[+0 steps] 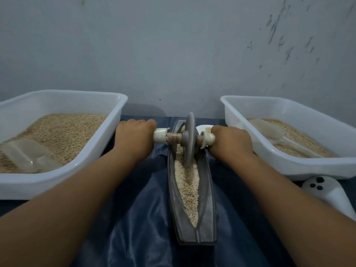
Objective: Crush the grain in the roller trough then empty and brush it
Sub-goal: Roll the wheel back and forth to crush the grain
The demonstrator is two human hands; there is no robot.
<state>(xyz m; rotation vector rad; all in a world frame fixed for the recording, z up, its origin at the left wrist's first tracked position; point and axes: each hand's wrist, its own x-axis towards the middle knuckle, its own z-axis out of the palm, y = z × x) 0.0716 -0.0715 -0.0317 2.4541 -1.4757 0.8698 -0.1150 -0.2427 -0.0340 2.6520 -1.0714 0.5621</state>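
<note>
Left hand (134, 135) and right hand (230, 140) each wrapped round one end of axle (173, 138), fists closed. Wheel (189, 138) upright in trough (192, 191), toward far end. Grain (187, 186) lies along groove, near part looks coarse. Step: crushing. Next move likely: draw wheel toward near end, pressing evenly, keeping it upright. Emptying, brushing not begun.

Trough (209, 205): dull grey metal, matt. Roller disc (189, 139): same, on a wooden axle (173, 138). Tubs (113, 112): smooth white plastic. Cloth (146, 218): dark blue, satiny sheen. Grain (187, 187): coarse.
</note>
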